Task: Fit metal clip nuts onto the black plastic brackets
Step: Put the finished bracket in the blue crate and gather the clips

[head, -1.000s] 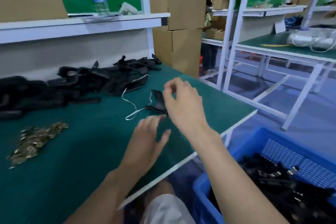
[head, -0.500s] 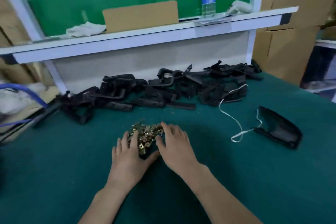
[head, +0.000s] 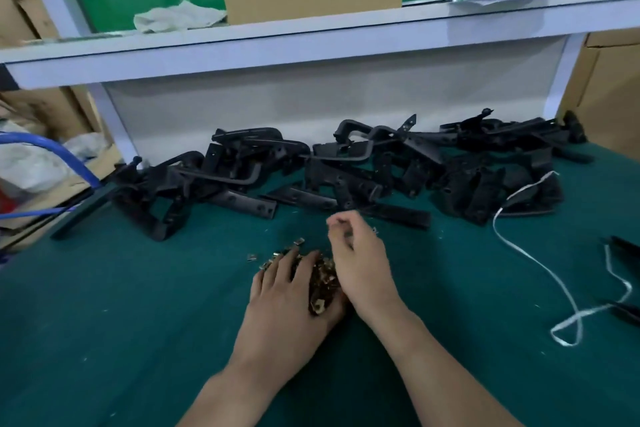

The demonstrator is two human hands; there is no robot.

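A small heap of brass-coloured metal clip nuts [head: 323, 282] lies on the green mat in front of me. My left hand [head: 289, 291] rests flat on the heap's left side with fingers spread over the clips. My right hand [head: 360, 263] is over the heap's right side, fingers curled and raised; motion blur hides whether it holds a clip. A long pile of black plastic brackets [head: 346, 166] runs along the back of the mat, beyond both hands. Another black bracket [head: 627, 246] shows at the right edge.
A white strap [head: 568, 291] loops across the mat on the right. Above the bracket pile is a white shelf [head: 311, 45] carrying a cardboard piece, a rag and a bottle. Blue tubing [head: 65, 156] and cardboard boxes stand at the left.
The view swung left from the table's right end to the clip heap. Both hands moved onto the heap; since half a second ago my right hand's fingers lifted and curled.
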